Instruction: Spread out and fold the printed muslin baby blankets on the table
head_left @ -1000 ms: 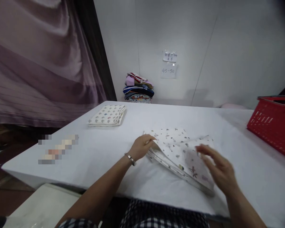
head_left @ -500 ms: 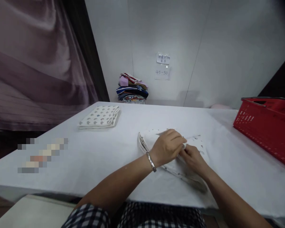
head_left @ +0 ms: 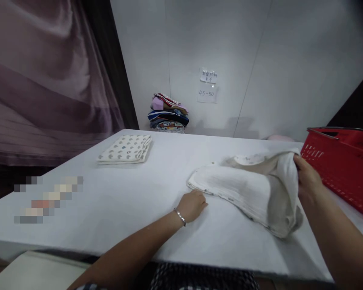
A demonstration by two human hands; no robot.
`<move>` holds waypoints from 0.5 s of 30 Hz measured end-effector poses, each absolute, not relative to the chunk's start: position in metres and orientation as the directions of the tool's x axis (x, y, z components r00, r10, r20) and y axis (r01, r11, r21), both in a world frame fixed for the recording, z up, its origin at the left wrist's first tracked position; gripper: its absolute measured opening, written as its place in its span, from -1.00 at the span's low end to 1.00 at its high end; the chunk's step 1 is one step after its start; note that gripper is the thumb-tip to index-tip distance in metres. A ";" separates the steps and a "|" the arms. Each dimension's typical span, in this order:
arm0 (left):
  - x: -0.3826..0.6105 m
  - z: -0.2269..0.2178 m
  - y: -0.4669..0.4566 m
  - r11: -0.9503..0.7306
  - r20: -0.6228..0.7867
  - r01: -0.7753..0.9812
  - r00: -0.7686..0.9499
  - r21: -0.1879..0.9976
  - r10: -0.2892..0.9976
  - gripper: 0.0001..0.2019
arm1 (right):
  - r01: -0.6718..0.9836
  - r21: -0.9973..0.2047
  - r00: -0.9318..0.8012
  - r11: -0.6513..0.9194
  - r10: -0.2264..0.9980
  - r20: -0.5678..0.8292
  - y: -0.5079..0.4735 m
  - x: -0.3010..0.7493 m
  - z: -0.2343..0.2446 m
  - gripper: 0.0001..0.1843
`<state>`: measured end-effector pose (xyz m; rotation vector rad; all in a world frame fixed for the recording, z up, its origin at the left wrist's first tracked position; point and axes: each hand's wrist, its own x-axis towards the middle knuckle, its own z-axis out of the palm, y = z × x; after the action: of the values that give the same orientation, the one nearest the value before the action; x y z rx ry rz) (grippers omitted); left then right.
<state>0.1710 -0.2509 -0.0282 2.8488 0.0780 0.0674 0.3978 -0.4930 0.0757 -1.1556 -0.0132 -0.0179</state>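
Note:
A white cloth (head_left: 238,185) with small dark prints, partly folded in layers, lies across the table in front of me. My right hand (head_left: 308,179) grips its right end and holds it up off the table, so that part stands in a loose, hollow fold. The fingertips are partly hidden behind the fabric. Close by the cloth's near left edge, my left hand (head_left: 192,206) rests low over the table, back up and fingers bent down. Nothing shows in it; whether its fingertips touch the edge is unclear.
A folded cloth with grey prints (head_left: 125,149) lies at the back left of the white table (head_left: 133,197). A red plastic basket (head_left: 345,165) stands at the right. Behind the table is a pile of folded fabrics (head_left: 168,112). Paper signs (head_left: 207,92) hang on the wall.
My hands were together over the middle of the cloth and have come apart. The right hand has drawn its end right and up; the left has moved left and nearer me.

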 end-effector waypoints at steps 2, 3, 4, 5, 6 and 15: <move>0.171 -0.030 -0.249 -0.934 0.068 0.030 0.996 0.357 0.058 -0.78 | -0.083 -0.889 0.997 0.450 0.037 -0.074 -0.502 0.398 0.060 -0.86; 0.172 -0.029 -0.250 -0.925 0.096 0.006 0.994 0.380 0.046 -0.80 | -0.106 -0.873 0.994 0.475 0.042 -0.098 -0.506 0.396 0.054 -0.85; 0.174 -0.028 -0.253 -0.924 0.132 -0.024 0.991 0.382 0.029 -0.81 | -0.126 -0.858 0.992 0.498 0.050 -0.117 -0.509 0.394 0.050 -0.82; 0.178 -0.028 -0.256 -0.930 0.173 -0.057 0.985 0.363 0.007 -0.78 | -0.144 -0.845 0.989 0.515 0.059 -0.133 -0.511 0.392 0.048 -0.80; 0.183 -0.027 -0.261 -0.940 0.206 -0.088 0.978 0.330 -0.020 -0.70 | -0.156 -0.838 0.988 0.523 0.068 -0.142 -0.513 0.389 0.048 -0.79; 0.253 -0.038 -0.296 -0.993 0.118 -0.041 0.993 0.112 -0.027 -0.72 | -0.163 -0.844 0.981 0.512 -0.009 -0.195 -0.501 0.378 0.078 -0.72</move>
<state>0.2532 -0.2964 -0.0375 3.0213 -0.0517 0.1771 0.3785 -0.5009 0.0783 -1.0310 0.1831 0.0929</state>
